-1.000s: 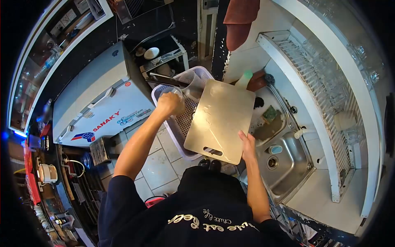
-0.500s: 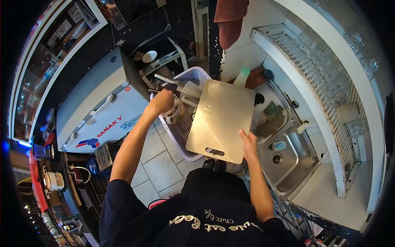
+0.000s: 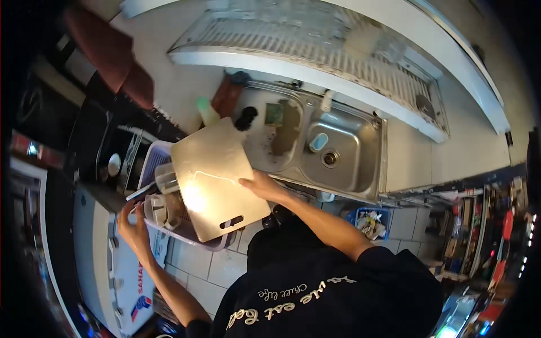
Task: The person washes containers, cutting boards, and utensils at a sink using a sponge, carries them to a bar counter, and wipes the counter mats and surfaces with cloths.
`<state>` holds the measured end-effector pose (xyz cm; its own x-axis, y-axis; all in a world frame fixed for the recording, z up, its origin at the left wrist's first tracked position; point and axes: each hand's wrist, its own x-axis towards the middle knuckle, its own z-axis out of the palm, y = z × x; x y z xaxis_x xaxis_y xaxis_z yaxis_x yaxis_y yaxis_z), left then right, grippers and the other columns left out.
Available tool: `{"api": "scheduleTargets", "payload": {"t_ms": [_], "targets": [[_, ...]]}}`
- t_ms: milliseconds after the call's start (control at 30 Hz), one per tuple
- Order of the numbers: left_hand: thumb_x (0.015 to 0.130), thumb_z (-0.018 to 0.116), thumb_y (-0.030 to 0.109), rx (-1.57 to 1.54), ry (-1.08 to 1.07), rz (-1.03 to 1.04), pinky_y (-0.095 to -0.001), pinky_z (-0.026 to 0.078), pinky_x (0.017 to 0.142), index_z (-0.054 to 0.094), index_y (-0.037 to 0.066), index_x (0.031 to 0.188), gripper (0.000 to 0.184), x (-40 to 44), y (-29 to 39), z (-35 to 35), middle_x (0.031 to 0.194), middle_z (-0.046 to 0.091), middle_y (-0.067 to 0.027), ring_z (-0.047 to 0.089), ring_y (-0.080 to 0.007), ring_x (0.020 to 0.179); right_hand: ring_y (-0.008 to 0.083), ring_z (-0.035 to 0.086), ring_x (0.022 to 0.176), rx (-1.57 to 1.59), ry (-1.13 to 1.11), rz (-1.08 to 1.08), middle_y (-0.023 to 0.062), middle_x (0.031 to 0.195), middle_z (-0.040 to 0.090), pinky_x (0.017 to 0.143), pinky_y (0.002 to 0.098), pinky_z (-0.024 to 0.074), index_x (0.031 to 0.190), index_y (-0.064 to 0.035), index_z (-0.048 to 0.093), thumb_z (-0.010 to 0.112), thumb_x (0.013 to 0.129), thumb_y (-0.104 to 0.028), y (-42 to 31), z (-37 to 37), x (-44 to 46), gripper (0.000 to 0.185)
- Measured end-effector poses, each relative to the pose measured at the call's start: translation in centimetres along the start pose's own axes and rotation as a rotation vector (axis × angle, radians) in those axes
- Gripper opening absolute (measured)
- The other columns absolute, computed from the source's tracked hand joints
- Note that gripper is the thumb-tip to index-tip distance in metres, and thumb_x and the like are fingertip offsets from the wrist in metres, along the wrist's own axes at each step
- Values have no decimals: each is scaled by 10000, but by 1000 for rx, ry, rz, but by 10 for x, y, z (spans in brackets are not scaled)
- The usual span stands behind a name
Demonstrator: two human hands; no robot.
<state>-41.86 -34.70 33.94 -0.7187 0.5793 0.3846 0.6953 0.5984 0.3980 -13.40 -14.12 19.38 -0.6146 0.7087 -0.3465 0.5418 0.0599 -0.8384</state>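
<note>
My right hand point(image 3: 262, 186) grips the long edge of a metal-looking cutting board point(image 3: 220, 169), thumb on its face. The board is tilted over a pale lilac plastic basket point(image 3: 153, 155) and hides part of what lies inside. Clear plastic jugs point(image 3: 159, 213) stand in the basket, with a metal handle point(image 3: 141, 191) jutting over its side. Beside the jugs, at the basket's outer side, my left hand point(image 3: 134, 228) has its fingers bent and slightly apart, with nothing visible between them.
A double sink point(image 3: 360, 160) lies ahead, holding a green scouring pad point(image 3: 274, 114) and a light blue item point(image 3: 319, 142). Above it runs a slatted rack point(image 3: 315, 67) with glassware. A white chest freezer point(image 3: 121, 253) stands at left; a blue bin point(image 3: 385, 217) sits on the floor at right.
The view has swung right toward the sink. My left hand has gone from over the jugs to the basket's outer side, its fingers loosened. My right hand still holds the board.
</note>
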Motion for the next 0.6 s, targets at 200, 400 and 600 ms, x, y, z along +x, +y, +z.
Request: {"api": "scheduleTargets", "payload": {"t_ms": [200,400,600], "targets": [[894,655,433,-272,-367,-439,-346,464,941,445,-63,1368,717,-28,-61,33,1249,580,-261,604,-299,1086,254,620,601,184,-79,-66,163,798,672,553,363,490,1049,90,575,608,919,-340,-5,17,-24,450],[889,600,547,-662,-310,-586,-499,451,912,384,53,1447,776,-45,-114,54,1327,517,-232,542,-342,1156,178,606,647,19,336,-410,78,801,669,613,291,495,1080,23,590,726,821,-179,-46,-63,-59,356],[915,625,434,-523,231,-586,-346,484,847,541,6,1242,545,-83,-173,82,1113,604,-160,592,-252,923,268,484,1200,-949,1630,-744,84,1255,557,1013,420,409,1239,-92,580,800,682,-107,-171,-280,-193,599]]}}
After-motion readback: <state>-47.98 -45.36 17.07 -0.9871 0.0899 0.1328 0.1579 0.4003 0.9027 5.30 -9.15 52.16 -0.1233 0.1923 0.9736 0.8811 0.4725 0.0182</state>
